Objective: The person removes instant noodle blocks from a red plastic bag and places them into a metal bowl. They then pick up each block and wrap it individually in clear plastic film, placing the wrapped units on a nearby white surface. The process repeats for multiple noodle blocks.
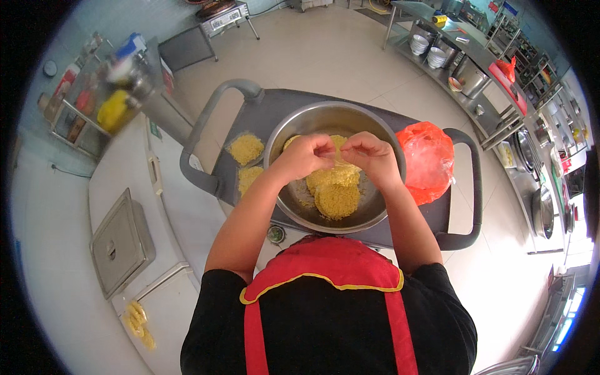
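Over a large stainless steel bowl both hands pinch what looks like a thin clear plastic bag between them. My left hand is on the bag's left side, its fingertips closed. My right hand grips it from the right with thumb and fingers. Below and behind the bag, several round yellow crumb-coated patties lie in the bowl, with loose crumbs beside them. How much of a patty is inside the bag cannot be told. Left of the bowl, bagged yellow patties rest on the cart.
The grey cart has raised handles at both ends. A red plastic bag sits right of the bowl. To the left stands a white chest freezer with a steel lid and bagged yellow pieces on it. A steel shelf unit runs along the right.
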`<action>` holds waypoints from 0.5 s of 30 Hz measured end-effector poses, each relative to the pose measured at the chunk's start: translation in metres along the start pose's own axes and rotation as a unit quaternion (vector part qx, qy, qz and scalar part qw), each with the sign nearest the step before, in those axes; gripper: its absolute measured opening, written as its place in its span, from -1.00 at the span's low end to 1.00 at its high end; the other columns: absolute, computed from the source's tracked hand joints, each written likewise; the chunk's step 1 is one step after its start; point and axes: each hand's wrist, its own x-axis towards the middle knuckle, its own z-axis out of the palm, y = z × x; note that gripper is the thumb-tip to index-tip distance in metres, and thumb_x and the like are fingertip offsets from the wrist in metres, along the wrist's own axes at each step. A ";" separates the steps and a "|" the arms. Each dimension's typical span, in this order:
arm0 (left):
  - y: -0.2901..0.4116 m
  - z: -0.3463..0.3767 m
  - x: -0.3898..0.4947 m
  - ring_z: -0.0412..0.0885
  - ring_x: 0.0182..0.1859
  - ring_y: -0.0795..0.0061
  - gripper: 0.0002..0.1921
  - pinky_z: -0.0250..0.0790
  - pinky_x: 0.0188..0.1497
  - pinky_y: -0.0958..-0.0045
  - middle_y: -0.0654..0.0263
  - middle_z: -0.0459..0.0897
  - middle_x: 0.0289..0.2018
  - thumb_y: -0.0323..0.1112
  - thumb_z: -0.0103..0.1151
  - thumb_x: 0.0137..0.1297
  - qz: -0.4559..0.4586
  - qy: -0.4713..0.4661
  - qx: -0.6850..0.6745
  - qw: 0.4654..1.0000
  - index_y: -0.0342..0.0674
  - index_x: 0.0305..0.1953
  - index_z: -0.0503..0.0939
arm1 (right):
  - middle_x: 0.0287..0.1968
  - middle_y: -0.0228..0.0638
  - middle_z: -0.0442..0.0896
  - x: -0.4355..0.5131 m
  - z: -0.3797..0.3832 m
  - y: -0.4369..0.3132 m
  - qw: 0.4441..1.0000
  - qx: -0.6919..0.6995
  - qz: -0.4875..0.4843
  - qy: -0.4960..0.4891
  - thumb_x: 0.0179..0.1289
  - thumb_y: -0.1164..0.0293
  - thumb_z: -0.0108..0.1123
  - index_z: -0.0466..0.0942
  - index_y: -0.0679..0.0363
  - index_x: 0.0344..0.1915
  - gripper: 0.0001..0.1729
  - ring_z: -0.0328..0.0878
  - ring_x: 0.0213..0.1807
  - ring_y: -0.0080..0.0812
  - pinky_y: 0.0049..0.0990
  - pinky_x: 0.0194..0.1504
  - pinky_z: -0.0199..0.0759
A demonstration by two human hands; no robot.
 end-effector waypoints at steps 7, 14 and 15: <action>-0.001 -0.004 0.005 0.55 -0.37 0.58 -0.86 0.39 -0.23 0.49 0.37 0.64 -0.46 -0.45 0.36 0.07 -0.044 -0.072 0.136 0.987 -0.27 -0.32 0.63 | -0.14 -0.51 0.59 0.010 -0.008 -0.016 0.997 -0.009 0.034 0.069 0.36 0.55 0.25 0.55 0.24 -0.15 -0.90 0.51 -0.08 -0.63 -0.58 0.03 0.42; 0.001 -0.003 0.004 0.57 -0.28 0.64 -0.87 0.42 -0.14 0.54 0.43 0.66 -0.39 -0.46 0.37 0.15 0.063 0.051 0.063 0.995 -0.20 -0.26 0.66 | -0.18 -0.46 0.62 0.006 -0.003 -0.017 0.989 -0.105 0.071 -0.071 0.27 0.44 0.36 0.52 0.28 -0.08 -0.72 0.55 -0.13 -0.62 -0.55 -0.03 0.46; 0.001 -0.004 0.004 0.57 -0.28 0.66 -0.88 0.41 -0.15 0.55 0.45 0.66 -0.39 -0.47 0.37 0.16 0.048 0.045 0.029 0.997 -0.21 -0.26 0.66 | -0.19 -0.43 0.65 0.004 -0.001 -0.013 0.991 -0.069 0.099 -0.054 0.23 0.40 0.40 0.54 0.30 -0.09 -0.68 0.57 -0.14 -0.60 -0.52 -0.04 0.48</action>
